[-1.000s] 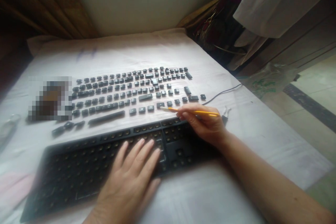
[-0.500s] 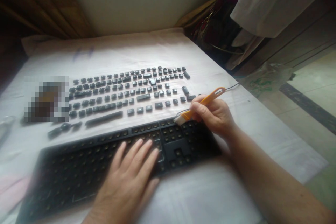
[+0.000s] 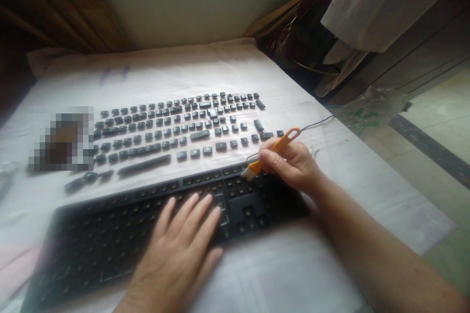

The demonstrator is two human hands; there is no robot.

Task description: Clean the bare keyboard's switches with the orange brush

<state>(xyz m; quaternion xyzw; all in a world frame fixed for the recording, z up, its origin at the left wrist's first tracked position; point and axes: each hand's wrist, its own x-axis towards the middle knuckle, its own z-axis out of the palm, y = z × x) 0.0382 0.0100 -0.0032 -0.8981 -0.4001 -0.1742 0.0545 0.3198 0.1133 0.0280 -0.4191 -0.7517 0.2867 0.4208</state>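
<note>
A long, black, keyless plastic keyboard base (image 3: 141,215) is lying roughly nine to three o'clock. The left hand (image 3: 178,249) is resting flat on it, fingers slightly spread, gripping nothing. The right hand (image 3: 295,164), at the left's two o'clock, is pinching an orange plastic brush (image 3: 280,145), its pale bristles (image 3: 248,174) pointing toward eight o'clock over the base's right section.

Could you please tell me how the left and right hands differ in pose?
The left hand lies palm down on the keyboard; the right hand grips the orange brush. The left hand's fingers are extended; the right hand's are curled. Both are bare.
</note>
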